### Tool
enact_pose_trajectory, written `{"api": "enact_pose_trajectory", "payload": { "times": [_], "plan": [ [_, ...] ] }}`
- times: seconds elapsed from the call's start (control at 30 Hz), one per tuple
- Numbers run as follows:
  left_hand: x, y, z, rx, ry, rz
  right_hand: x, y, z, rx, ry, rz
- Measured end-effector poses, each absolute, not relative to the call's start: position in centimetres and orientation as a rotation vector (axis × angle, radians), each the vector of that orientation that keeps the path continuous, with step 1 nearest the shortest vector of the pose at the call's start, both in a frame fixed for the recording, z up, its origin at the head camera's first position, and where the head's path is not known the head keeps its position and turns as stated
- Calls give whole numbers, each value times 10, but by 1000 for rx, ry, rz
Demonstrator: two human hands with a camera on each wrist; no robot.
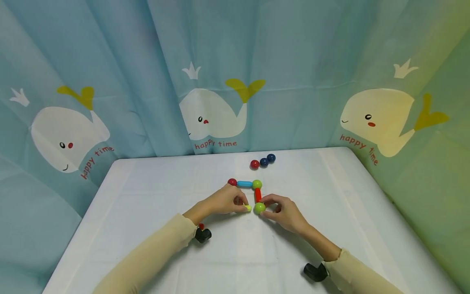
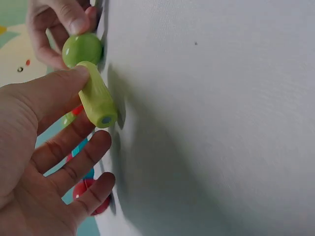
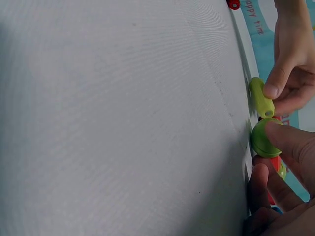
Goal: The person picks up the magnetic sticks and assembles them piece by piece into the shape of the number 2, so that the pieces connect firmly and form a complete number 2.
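My left hand [image 1: 228, 200] pinches a short yellow rod [image 2: 100, 101] between thumb and index finger; the other fingers are spread in the left wrist view. Just to its right, my right hand [image 1: 285, 211] holds a green ball [image 1: 259, 208] with thumb and fingers. A red rod [image 1: 258, 194] runs from that ball back to a second green ball [image 1: 257, 184]. From there a blue rod [image 1: 244, 184] leads left to a red ball [image 1: 232, 181]. One end of the yellow rod is close to the held ball; whether they touch I cannot tell.
Behind the joined pieces lie a loose red ball [image 1: 255, 164] and two dark blue balls [image 1: 264, 162]. A whale-print curtain [image 1: 301, 114] hangs along the back edge of the white table [image 1: 154, 192]. Black wrist cameras [image 1: 315, 272] stick out from both sleeves.
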State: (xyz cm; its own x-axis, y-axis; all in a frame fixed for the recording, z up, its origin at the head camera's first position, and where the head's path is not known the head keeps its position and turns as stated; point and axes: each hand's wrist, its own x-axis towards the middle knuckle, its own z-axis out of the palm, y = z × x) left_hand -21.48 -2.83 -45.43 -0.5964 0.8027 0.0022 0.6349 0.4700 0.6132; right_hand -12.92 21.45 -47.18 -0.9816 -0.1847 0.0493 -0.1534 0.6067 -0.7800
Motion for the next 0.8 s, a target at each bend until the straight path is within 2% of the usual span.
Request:
{"api": "enact_pose_trajectory", "payload": {
  "times": [0.8],
  "plan": [
    [-216,-18,-453,1249,2422,807,-129,214,-473,-299,2786,-1336]
  ]
}}
